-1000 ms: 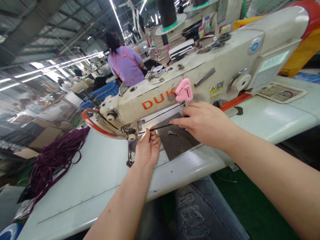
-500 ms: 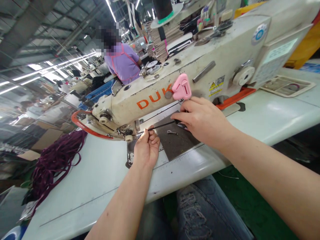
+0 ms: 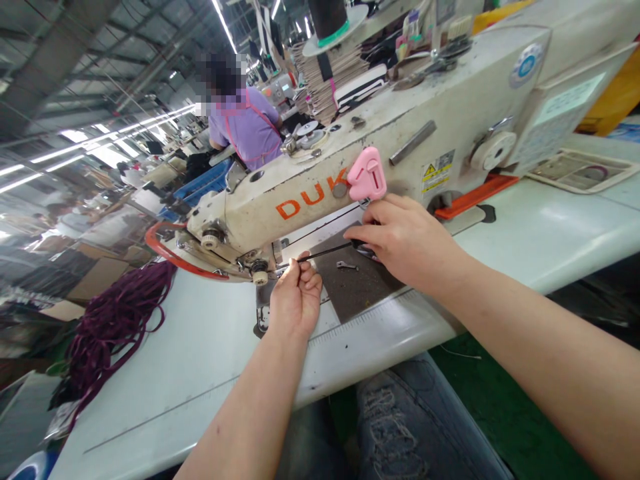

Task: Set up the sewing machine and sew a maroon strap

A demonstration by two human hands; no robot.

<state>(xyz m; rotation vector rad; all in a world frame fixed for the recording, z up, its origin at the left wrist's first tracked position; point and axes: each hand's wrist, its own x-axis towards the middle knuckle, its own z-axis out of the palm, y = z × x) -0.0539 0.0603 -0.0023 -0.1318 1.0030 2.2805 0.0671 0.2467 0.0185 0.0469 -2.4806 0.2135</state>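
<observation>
A thin black strip [image 3: 327, 252] runs straight between the person's two hands, just above a dark mat [image 3: 363, 290] and beside the needle end of the sewing machine [image 3: 243, 217]. The left hand [image 3: 296, 293] pinches it between thumb and forefinger, the other fingers curled in toward the palm. The right hand [image 3: 400, 230] is closed at the opposite end, where a dark, partly shiny piece shows under the fingers; how thumb and fingertips meet there is hidden. The strip looks very light and slim, with little surface to grip, so a fingertip pinch near each end seems the right hold, leaving the middle free. Whether it is a soft cord drawn taut or a stiff rod cannot be told, since it would look equally straight either way. If soft, it would likely sag once either end slackened; if stiff, it could roll or slip between the fingertips. Breakage seems a small worry with so light a hold. A small metal part [image 3: 347, 265] lies on the mat just below the strip, and a pink holder [image 3: 369, 175] sits on the machine above the right hand.
</observation>
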